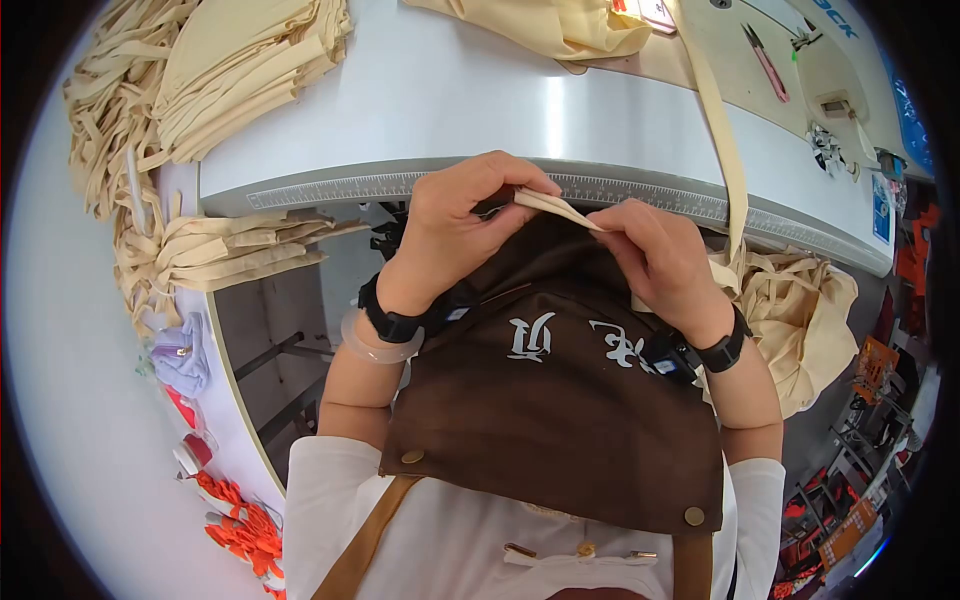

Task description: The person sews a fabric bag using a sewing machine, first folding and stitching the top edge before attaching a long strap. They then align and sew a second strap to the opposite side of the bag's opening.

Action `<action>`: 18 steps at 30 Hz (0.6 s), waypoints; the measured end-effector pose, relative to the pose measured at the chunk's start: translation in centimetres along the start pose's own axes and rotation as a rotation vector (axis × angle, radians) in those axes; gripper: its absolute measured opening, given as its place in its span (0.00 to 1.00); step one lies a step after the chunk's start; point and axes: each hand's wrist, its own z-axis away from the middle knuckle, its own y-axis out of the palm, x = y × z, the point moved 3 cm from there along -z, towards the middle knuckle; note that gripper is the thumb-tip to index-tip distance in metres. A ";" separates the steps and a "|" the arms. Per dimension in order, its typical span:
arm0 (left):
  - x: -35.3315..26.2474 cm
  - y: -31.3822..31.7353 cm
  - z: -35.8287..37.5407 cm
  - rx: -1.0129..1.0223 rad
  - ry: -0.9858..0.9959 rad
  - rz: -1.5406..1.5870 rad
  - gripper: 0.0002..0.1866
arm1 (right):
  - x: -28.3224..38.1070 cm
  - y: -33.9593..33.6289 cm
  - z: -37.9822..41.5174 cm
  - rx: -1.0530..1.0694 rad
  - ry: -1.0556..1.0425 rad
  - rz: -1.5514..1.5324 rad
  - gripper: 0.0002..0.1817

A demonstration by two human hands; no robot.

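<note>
A short stretch of folded cream fabric strip (560, 208) is held between my two hands, above the brown apron (560, 400). My left hand (465, 225) pinches its left end between thumb and fingers. At the strip's right end, my right hand (665, 262) has its thumb and fingertips closed on the fabric. Both hands are near the table's front edge, where a ruler scale (400, 188) runs along. Another cream strip (722, 140) hangs over that edge, just behind my right hand; whether it joins the held piece is hidden.
Stacked cream fabric (250, 70) lies at the back left of the white table (450, 100), with more pieces (240, 250) below it. Cream cloth (550, 25) lies at the back. Pink-handled tweezers (768, 65) rest at the right, near a machine. Bunched fabric (800, 320) hangs at the right.
</note>
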 end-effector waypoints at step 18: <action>1.1 1.0 -1.9 0.011 -0.099 0.176 0.14 | -1.7 0.1 1.3 -0.049 0.490 -0.472 0.04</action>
